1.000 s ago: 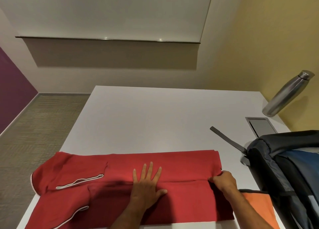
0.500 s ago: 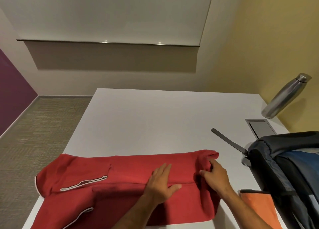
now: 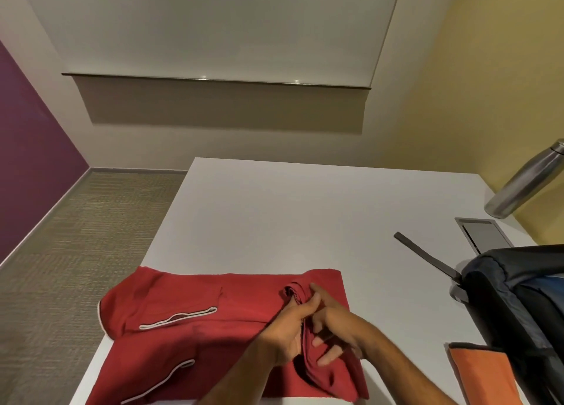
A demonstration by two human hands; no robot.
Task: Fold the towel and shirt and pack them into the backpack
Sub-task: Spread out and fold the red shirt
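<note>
A red shirt (image 3: 189, 310) with white-trimmed sleeves lies across the near edge of the white table (image 3: 290, 209), its sleeves to the left. My left hand (image 3: 290, 328) and my right hand (image 3: 332, 322) meet over its right part and pinch a raised fold of red cloth between them. An orange towel (image 3: 479, 374) lies at the near right. The dark backpack (image 3: 525, 307) stands at the right edge with its top open and a blue lining showing.
A steel bottle (image 3: 525, 182) stands at the far right by the yellow wall. A grey panel (image 3: 482, 233) is set into the tabletop near it. A backpack strap (image 3: 424, 255) stretches onto the table. Carpeted floor lies to the left.
My right hand has brought the shirt's right end leftward over the body. My left hand lifted off the flat cloth and now grips the fold beside the right hand. The shirt looks shorter.
</note>
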